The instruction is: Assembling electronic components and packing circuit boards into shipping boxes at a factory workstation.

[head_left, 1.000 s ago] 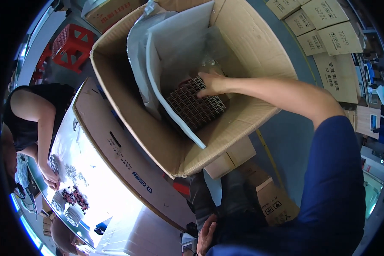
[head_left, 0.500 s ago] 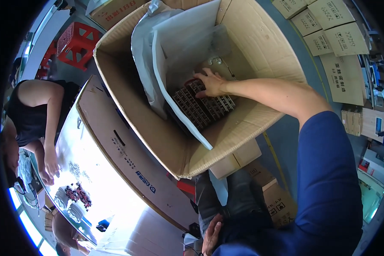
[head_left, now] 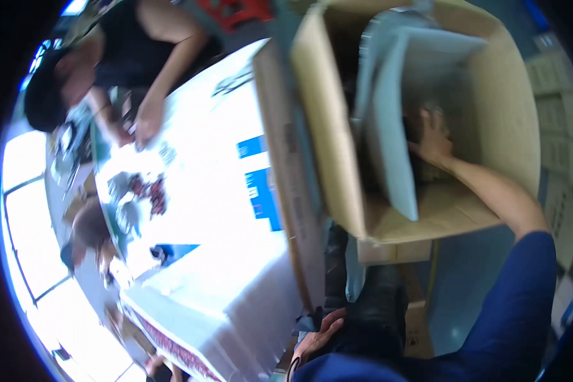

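The open cardboard box (head_left: 490,95) fills the upper right of the view, its flaps spread and a pale plastic liner (head_left: 388,127) standing up inside it along the near wall. Beside it on the left lies a broad white table (head_left: 210,210), overexposed, where another person in a black top (head_left: 153,38) bends over small dark items; that person's hands stay on the table, well apart from the box.

The right hand (head_left: 434,137) is deep in the box, just past the liner, fingers curled down onto something dark at the bottom. The picture is smeared by motion, so I cannot tell whether the fingers have closed on it or only rest there, nor what the dark thing is. The forearm runs bare from the blue sleeve (head_left: 522,299) at lower right, up over the box's near edge, wrist bent downward.

The left hand (head_left: 318,334) sits low at the bottom edge, palm up, fingers loose, holding nothing.

As a judgement: reaching in goes best with the liner pushed aside so it does not snag the wrist, and with the contents lifted straight up clear of the flaps.
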A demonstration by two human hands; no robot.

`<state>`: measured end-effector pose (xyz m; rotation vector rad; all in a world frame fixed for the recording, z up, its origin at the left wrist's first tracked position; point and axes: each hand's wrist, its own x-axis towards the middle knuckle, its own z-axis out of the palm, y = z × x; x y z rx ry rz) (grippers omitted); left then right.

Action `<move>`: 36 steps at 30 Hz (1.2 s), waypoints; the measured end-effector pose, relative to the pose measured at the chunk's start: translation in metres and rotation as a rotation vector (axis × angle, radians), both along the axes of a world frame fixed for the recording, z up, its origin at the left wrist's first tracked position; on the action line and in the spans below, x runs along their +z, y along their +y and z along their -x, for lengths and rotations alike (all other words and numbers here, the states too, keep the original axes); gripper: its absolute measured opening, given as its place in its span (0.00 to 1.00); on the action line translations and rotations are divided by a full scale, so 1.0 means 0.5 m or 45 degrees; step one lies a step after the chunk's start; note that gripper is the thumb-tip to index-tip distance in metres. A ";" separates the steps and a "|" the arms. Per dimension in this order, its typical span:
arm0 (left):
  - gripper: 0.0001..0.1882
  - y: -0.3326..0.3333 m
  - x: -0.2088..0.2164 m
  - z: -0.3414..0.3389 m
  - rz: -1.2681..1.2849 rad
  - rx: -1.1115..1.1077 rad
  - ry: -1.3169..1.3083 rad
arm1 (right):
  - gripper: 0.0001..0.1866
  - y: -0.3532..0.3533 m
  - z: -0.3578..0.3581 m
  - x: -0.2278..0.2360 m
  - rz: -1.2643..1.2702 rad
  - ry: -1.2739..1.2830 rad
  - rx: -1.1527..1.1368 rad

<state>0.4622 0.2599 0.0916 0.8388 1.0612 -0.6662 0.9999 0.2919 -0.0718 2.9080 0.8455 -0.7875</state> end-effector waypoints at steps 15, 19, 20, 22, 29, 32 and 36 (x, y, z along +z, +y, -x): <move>0.30 0.052 0.090 -0.060 -0.116 0.026 0.190 | 0.63 -0.158 -0.078 -0.213 -0.361 -0.253 0.119; 0.30 0.017 0.061 -0.022 -0.130 0.120 0.122 | 0.66 -0.144 -0.077 -0.213 -0.220 -0.124 -0.031; 0.30 0.011 0.047 -0.016 -0.166 0.150 0.068 | 0.66 -0.135 -0.079 -0.214 -0.208 -0.148 -0.050; 0.31 0.023 0.062 -0.028 -0.094 0.175 0.046 | 0.68 -0.126 -0.074 -0.208 -0.023 -0.098 -0.199; 0.34 0.019 0.016 0.011 -0.155 -0.120 0.039 | 0.69 -0.002 0.016 -0.086 0.011 0.039 -0.321; 0.34 0.037 0.036 -0.025 -0.043 -0.094 0.005 | 0.69 -0.012 -0.035 -0.054 0.018 0.144 -0.346; 0.35 0.030 0.042 -0.027 -0.129 -0.082 -0.133 | 0.71 0.008 -0.097 0.021 0.039 0.299 -0.410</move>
